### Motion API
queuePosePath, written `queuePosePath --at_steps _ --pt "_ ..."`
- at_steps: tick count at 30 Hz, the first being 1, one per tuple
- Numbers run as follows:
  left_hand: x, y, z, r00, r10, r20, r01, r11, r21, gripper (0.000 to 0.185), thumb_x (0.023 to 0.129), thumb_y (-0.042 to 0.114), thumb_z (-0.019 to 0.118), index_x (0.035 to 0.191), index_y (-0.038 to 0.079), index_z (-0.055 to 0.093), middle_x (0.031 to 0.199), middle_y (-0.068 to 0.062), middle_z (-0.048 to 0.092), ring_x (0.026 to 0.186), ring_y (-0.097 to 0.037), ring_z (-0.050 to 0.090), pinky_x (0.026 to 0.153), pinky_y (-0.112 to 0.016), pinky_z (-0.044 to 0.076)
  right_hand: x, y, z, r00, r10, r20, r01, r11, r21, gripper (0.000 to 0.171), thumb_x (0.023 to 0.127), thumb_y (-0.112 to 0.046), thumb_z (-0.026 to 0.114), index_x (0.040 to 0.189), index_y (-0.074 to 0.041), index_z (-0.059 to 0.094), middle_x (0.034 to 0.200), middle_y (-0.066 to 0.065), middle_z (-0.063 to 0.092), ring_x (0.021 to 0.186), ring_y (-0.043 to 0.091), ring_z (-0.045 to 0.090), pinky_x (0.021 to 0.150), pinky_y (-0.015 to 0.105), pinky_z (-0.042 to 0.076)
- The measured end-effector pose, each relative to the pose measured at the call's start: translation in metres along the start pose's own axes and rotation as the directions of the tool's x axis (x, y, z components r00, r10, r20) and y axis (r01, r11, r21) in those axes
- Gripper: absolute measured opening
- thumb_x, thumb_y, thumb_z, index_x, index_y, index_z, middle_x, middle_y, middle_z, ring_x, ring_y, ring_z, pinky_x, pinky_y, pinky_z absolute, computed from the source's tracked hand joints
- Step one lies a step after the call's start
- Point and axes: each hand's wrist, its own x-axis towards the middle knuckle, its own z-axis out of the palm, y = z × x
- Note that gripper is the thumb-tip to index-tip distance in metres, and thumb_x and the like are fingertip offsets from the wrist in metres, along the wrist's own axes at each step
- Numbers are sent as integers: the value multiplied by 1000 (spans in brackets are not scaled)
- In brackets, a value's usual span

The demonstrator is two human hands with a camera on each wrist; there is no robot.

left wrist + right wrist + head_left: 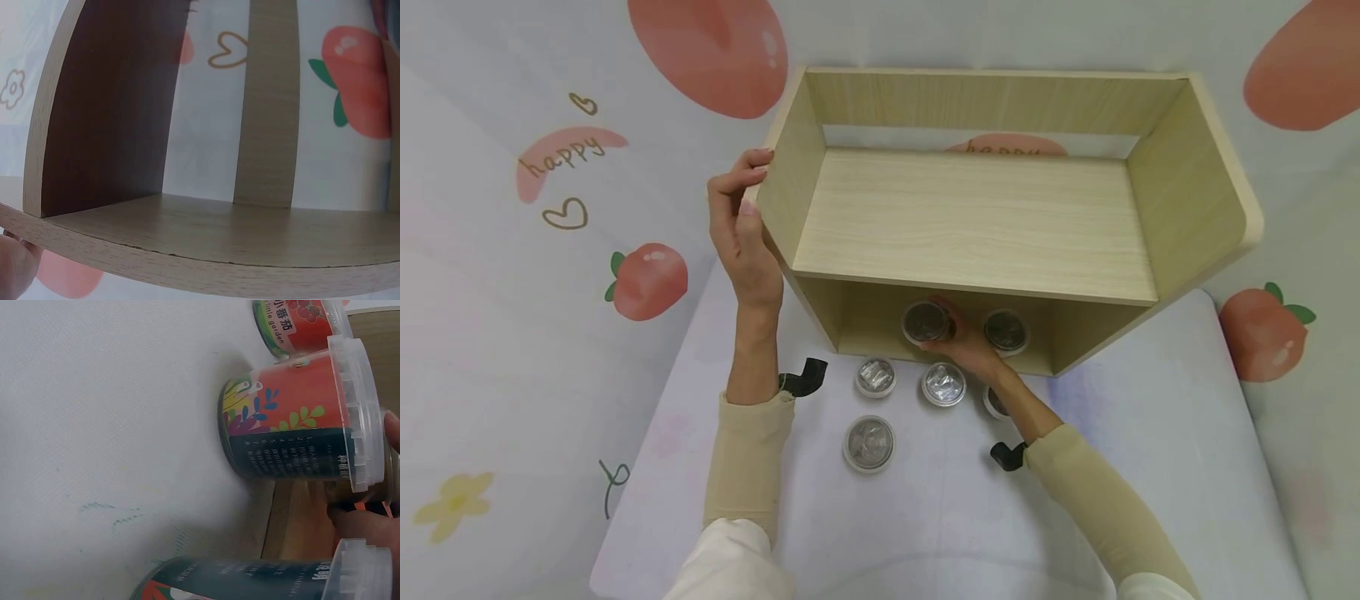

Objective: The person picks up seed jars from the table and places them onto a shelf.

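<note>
My left hand (748,242) rests against the outer side of a pale wooden shelf unit's (973,221) left panel, thumb at its edge. In the left wrist view only part of that hand shows, outside the panel. Inside the lower compartment my right hand (973,350) grips a round lidded tub (923,322), fingers around its side. A second tub (1006,331) stands to its right in the same compartment. The right wrist view shows a clear-lidded tub (294,419) with a red and dark green label, close to the gripping hand.
Before the shelf, lidded tubs stand on the white-covered table (925,533): a left one (876,377), a middle one (943,384), a nearer one (869,443) and one (996,403) partly hidden by my right forearm. A printed cloth (512,317) hangs behind.
</note>
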Motion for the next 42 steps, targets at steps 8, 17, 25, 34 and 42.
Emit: queuePosePath --at_steps 8,17,25,34,42 --pt "0 -9 -3 1000 -5 -14 5 999 -33 38 89 32 53 103 -3 58 117 -14 62 121 -36 52 100 -41 42 1 3 1 1000 10 14 -10 1000 25 87 84 -18 80 155 -21 31 159 10 30 149 29 21 120 47 17" --pt "-2 -7 -2 1000 0 -9 0 1000 -18 33 89 25 47 104 -3 57 117 -13 61 121 -35 51 101 -42 41 2 7 -1 999 39 -2 -39 998 52 84 84 -17 80 154 -21 33 158 7 31 148 26 23 119 47 18" --pt "-2 3 4 1000 9 -4 -9 1000 -17 31 89 17 41 104 -4 57 118 -14 61 122 -35 51 101 -42 41 3 9 -1 1000 26 -17 -25 1000 16 92 82 -17 81 156 -17 28 160 9 28 148 28 22 120 47 18" --pt "-1 -3 2 1000 -1 1 1 999 -41 31 88 13 38 105 -4 57 119 -15 60 122 -36 51 101 -42 41 -6 -5 -7 998 -38 -58 49 981 189 88 84 -1 76 156 -8 25 159 12 31 150 24 20 121 37 17" --pt "-2 6 3 1000 -23 4 23 998 -59 30 89 13 38 106 -2 57 120 -15 60 125 -36 49 102 -42 41 -25 -42 -14 996 -46 -72 67 946 316 81 84 10 68 153 3 25 158 23 28 149 34 21 120 41 18"
